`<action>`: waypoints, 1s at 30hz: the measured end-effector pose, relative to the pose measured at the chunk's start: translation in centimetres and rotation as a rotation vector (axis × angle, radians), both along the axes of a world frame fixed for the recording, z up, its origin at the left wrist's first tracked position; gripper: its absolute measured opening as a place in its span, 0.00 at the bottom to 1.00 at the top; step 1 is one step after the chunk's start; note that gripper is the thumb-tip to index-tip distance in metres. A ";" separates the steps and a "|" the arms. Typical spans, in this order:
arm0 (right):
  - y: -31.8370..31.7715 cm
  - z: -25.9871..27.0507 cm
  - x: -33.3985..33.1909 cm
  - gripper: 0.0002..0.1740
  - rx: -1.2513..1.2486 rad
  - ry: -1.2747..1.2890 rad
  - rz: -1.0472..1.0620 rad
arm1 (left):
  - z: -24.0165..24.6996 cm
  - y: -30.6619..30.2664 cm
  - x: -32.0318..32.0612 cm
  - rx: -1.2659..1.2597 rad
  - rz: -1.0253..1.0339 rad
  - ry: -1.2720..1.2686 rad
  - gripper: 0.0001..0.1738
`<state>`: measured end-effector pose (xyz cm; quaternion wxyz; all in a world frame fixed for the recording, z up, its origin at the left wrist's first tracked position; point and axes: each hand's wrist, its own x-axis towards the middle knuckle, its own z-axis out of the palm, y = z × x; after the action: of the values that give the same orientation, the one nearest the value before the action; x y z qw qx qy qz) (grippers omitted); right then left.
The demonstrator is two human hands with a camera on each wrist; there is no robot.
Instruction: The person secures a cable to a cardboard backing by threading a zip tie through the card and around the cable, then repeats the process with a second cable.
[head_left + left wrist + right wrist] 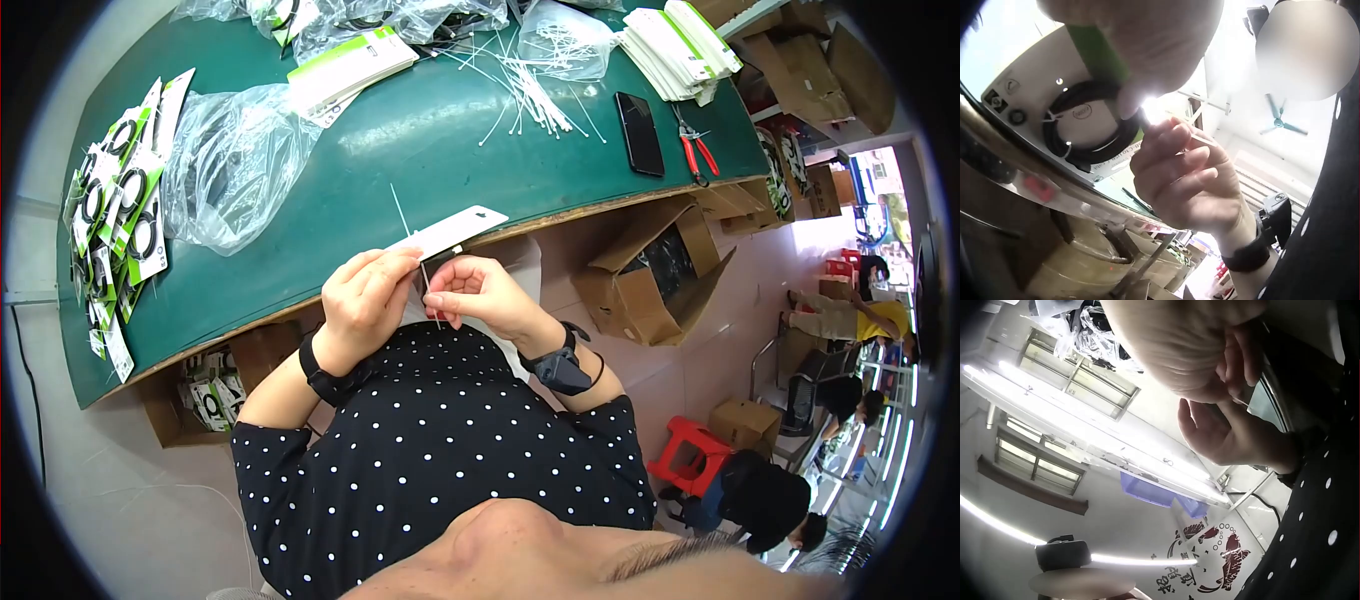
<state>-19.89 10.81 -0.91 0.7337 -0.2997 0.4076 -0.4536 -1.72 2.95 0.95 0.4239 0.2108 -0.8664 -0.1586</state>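
My left hand point(365, 300) grips a white and green packaging card point(458, 230) by its near end, over the table's front edge. On the card's underside, a coiled black cable point(1054, 132) shows in the left wrist view, with small white ties around it. A thin white cable tie point(400, 210) sticks up beside the card. Close to the left fingertips, my right hand point(490, 297) has thumb and index finger together, pinching a thin white tie end point(1202, 140). In the right wrist view the palm hides most of the held pieces.
On the green table point(350, 200) lie loose cable ties point(535, 95), stacked cards point(350, 70), a phone point(638, 133) and red-handled cutters point(697, 150). Finished-looking cable cards point(125, 200) pile up at left beside a clear plastic bag point(235, 165). An open carton point(650, 290) stands at right.
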 end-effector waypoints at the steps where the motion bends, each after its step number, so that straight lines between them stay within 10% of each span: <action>1: 0.1 0.1 -0.3 0.08 -0.030 0.024 0.042 | 0.1 0.1 0.0 0.031 0.002 0.008 0.13; 18: 0.2 -0.1 -1.4 0.05 -0.246 0.311 0.060 | 0.5 -1.2 -0.1 0.022 0.017 0.007 0.14; 22: -1.0 1.2 -1.9 0.04 -0.273 0.357 0.097 | 1.6 -1.9 0.6 0.327 0.082 -0.140 0.14; 25: -1.3 2.4 -2.0 0.04 -0.258 0.302 0.114 | 1.2 -2.8 0.9 1.289 -0.110 0.056 0.15; 30: -1.0 2.1 -1.7 0.04 -0.172 0.116 0.038 | 1.7 -2.0 1.1 1.660 -0.030 -0.067 0.17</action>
<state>-21.54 9.81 1.21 0.6890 -0.3949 0.4031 -0.4549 -0.66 0.98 2.65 0.1022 0.4483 -0.4825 -0.7455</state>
